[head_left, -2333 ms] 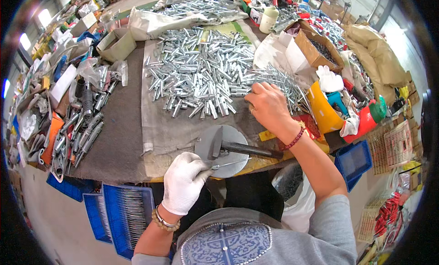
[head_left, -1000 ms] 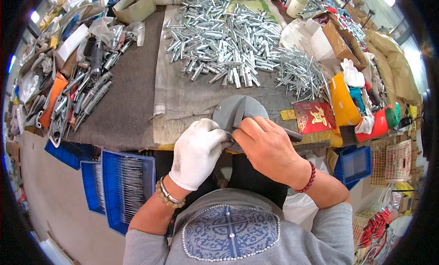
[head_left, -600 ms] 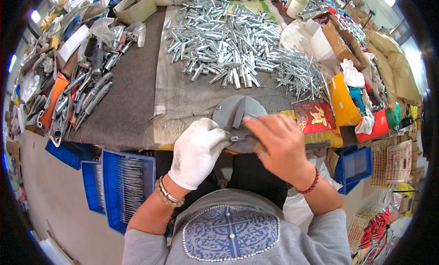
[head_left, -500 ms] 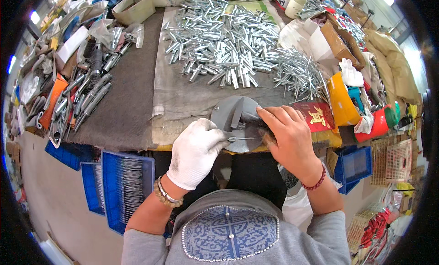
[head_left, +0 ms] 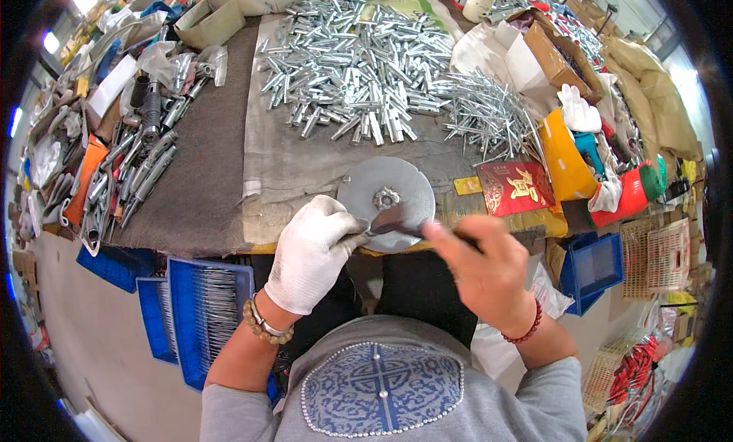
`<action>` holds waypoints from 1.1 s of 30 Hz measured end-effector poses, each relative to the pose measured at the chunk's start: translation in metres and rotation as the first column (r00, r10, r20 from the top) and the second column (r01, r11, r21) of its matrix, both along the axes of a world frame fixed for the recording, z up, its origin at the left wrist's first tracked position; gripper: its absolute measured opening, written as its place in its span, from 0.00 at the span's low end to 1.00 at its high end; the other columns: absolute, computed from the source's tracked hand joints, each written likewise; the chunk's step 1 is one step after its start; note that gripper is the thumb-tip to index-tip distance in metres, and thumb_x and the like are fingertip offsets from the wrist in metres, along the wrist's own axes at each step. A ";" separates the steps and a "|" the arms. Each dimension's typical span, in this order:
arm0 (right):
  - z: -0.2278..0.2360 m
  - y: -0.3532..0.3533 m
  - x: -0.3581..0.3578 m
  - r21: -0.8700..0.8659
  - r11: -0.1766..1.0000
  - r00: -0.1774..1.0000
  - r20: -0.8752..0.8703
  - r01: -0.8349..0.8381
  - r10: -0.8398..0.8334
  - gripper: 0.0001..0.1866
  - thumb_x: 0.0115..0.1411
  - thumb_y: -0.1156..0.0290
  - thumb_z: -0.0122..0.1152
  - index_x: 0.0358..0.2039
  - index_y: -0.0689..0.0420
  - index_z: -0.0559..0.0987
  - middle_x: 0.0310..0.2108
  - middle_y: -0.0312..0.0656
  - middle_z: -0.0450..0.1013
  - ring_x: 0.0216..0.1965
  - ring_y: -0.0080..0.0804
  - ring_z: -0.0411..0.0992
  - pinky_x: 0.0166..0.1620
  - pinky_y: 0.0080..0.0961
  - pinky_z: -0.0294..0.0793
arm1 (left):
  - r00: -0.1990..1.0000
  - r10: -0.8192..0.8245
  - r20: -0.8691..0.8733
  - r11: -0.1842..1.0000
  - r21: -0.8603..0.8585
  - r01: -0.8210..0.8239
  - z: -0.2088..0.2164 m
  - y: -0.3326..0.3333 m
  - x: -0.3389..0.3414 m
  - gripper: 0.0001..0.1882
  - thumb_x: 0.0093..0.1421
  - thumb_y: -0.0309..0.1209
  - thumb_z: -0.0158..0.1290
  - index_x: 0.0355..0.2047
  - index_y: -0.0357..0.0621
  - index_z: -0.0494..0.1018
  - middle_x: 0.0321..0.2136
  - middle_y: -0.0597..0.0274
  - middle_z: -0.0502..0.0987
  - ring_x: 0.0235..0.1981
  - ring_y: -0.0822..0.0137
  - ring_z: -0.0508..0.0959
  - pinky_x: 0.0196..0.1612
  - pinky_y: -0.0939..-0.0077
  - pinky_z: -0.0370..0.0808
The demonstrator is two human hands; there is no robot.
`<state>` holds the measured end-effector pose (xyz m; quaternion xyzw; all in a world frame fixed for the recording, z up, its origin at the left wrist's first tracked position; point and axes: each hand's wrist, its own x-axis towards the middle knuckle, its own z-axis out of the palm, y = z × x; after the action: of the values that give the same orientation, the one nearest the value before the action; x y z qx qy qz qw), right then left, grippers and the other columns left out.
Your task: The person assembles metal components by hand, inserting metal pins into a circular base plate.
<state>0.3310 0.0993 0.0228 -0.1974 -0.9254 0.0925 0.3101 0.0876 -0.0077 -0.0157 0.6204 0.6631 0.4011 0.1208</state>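
Observation:
A round grey metal disc lies at the table's front edge, with a small raised rough ring in its middle. My left hand, in a white glove, is closed at the disc's near left side. Its thumb and fingers pinch a small metal piece, mostly hidden. My bare right hand is closed round the handle of a dark hammer. The hammer's blurred head is over the disc, right beside the left fingertips; whether it touches the piece I cannot tell.
Beyond the disc lies a heap of silver metal tubes, with a pile of thin pins to its right. A red envelope and a yellow container are at right. Tools crowd the left; blue crates stand below.
The hammer has swung from over the disc's middle down toward my left fingertips, uncovering the raised ring. My right hand is blurred by motion. The thin pin end seen earlier no longer shows.

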 end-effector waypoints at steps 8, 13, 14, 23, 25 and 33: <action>-0.004 0.008 -0.008 -0.134 0.991 0.997 -0.064 0.024 -0.033 0.29 0.55 0.82 0.65 0.59 0.48 0.86 0.38 0.40 0.75 0.32 0.37 0.77 0.34 0.32 0.79 | 0.999 -0.024 0.029 1.000 0.014 0.023 -0.007 0.001 -0.002 0.09 0.52 0.22 0.70 0.35 0.41 0.84 0.34 0.56 0.77 0.40 0.55 0.79 0.44 0.64 0.77; -0.014 0.028 -0.013 -0.078 0.997 0.997 0.080 0.001 0.005 0.26 0.55 0.81 0.65 0.55 0.50 0.86 0.39 0.41 0.76 0.37 0.41 0.78 0.39 0.38 0.79 | 0.999 -0.027 0.037 0.999 0.023 0.027 -0.007 0.000 -0.005 0.09 0.53 0.24 0.70 0.35 0.43 0.85 0.35 0.57 0.78 0.40 0.54 0.80 0.45 0.62 0.77; -0.009 0.025 -0.014 0.030 0.999 0.996 0.091 0.016 -0.018 0.23 0.54 0.79 0.67 0.53 0.51 0.86 0.39 0.41 0.76 0.38 0.42 0.78 0.40 0.40 0.79 | 0.999 -0.017 0.028 1.000 0.023 0.016 -0.007 -0.001 -0.005 0.08 0.54 0.26 0.69 0.36 0.44 0.85 0.36 0.57 0.79 0.41 0.53 0.81 0.45 0.61 0.78; -0.017 -0.010 -0.009 -0.466 0.884 0.987 0.156 0.037 0.041 0.10 0.60 0.74 0.70 0.42 0.57 0.82 0.31 0.47 0.78 0.31 0.47 0.80 0.37 0.42 0.78 | 0.983 0.121 -0.140 0.981 0.171 -0.096 -0.008 -0.006 0.006 0.11 0.57 0.24 0.68 0.42 0.42 0.86 0.40 0.55 0.82 0.41 0.57 0.82 0.46 0.67 0.78; -0.014 -0.013 -0.010 -0.885 0.462 0.980 0.135 0.052 0.148 0.12 0.62 0.75 0.68 0.46 0.58 0.83 0.29 0.48 0.80 0.28 0.40 0.78 0.35 0.38 0.76 | 0.976 0.215 0.032 0.962 0.166 -0.217 -0.013 -0.018 0.027 0.12 0.60 0.24 0.67 0.44 0.40 0.85 0.40 0.55 0.83 0.39 0.59 0.82 0.45 0.69 0.79; -0.028 -0.035 -0.011 -0.987 0.152 0.992 0.066 0.049 0.109 0.16 0.65 0.77 0.66 0.52 0.61 0.79 0.25 0.35 0.73 0.28 0.19 0.67 0.32 0.25 0.69 | 0.545 0.418 0.727 0.907 -0.368 -0.206 -0.004 -0.031 0.057 0.30 0.70 0.24 0.56 0.72 0.39 0.66 0.35 0.59 0.86 0.25 0.78 0.79 0.28 0.81 0.76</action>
<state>0.3199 0.0640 -0.0054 -0.3383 -0.6626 0.6664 0.0484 0.1444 -0.0384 -0.0198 0.2295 0.6833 0.5653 0.4011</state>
